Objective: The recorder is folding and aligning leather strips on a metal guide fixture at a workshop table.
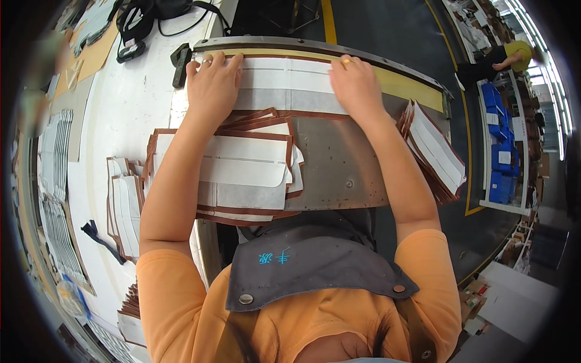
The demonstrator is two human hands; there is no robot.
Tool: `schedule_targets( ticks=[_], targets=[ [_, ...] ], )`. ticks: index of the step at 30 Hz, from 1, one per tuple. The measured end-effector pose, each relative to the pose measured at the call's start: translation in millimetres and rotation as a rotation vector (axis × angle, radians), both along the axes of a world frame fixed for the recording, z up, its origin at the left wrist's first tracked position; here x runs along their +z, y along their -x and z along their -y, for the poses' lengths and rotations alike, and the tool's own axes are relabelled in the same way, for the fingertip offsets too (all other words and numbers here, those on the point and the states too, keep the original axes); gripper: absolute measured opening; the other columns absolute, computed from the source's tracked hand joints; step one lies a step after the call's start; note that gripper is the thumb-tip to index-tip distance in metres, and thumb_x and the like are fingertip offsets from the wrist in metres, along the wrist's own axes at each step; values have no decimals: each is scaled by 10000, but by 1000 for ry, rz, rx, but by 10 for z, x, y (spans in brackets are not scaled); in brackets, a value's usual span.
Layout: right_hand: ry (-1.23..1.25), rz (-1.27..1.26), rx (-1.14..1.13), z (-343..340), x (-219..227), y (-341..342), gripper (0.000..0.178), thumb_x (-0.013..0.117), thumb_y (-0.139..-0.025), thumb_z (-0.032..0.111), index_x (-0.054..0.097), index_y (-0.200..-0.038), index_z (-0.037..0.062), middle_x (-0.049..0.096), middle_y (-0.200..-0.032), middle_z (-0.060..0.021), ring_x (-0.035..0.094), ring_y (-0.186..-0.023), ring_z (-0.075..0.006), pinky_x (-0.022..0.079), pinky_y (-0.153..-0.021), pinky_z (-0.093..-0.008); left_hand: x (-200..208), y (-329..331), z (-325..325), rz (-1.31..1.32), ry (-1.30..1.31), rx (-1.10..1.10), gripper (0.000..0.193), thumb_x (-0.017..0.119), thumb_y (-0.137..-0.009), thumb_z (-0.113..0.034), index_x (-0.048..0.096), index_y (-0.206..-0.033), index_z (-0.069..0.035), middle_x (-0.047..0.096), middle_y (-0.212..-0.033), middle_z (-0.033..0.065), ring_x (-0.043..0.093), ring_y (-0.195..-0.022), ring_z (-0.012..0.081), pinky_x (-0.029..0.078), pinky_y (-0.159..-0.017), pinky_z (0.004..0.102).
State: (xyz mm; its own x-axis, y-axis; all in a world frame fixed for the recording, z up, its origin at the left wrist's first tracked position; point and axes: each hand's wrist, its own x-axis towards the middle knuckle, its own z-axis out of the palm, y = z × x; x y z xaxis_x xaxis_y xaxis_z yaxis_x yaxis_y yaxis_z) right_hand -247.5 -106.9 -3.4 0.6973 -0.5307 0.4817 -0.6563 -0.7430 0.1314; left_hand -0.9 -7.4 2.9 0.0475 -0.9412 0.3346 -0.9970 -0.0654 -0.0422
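A long white panel with brown edges [285, 74] lies on the metal work plate [345, 160], its far edge along a yellow strip [411, 90]. My left hand [213, 86] rests on the panel's left end, fingers stretched apart over the far edge. At its right end, my right hand [357, 88] presses on the far edge with bent fingers close together; what lies under the fingertips is hidden. Near my left forearm sits a loose pile of similar brown-edged panels [248, 160]. Another stack of panels [433, 148] leans at the plate's right side, beyond my right forearm.
A metal bar [302, 42] runs behind the strip, with a black clamp-like part [181, 65] at its left end. On the white table [154, 78] are more panels [125, 202] and a black bag [140, 21]. Blue bins [501, 157] and another person [505, 59] are at the right.
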Motion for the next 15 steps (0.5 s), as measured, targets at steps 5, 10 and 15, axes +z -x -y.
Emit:
schedule_targets(
  ticks=[5,10,15],
  targets=[
    [-254,156,123,-67,-106,-688,336,642,-791,310,593,-1003,54,572,-1030,-126,512,-1017,-283,400,-869,-383,-89,-46,33,2,1,42,331,504,-890,-236,502,-1192,-102,570,-1055,93,543,-1028,259,342,-900,439],
    [-627,12,26,100,248,-915,262,665,-746,247,630,-937,72,569,-1047,-130,483,-1055,-287,374,-888,-400,-124,-42,46,-34,61,38,376,532,-864,-239,471,-1190,-61,561,-1080,123,530,-1062,286,339,-885,438],
    [-376,32,78,37,291,-962,176,659,-720,188,635,-859,83,574,-975,-105,503,-989,-276,392,-833,-392,-79,-69,69,-121,266,65,602,585,-844,-241,326,-1369,-96,407,-1319,123,437,-1161,311,287,-966,423]
  ],
)
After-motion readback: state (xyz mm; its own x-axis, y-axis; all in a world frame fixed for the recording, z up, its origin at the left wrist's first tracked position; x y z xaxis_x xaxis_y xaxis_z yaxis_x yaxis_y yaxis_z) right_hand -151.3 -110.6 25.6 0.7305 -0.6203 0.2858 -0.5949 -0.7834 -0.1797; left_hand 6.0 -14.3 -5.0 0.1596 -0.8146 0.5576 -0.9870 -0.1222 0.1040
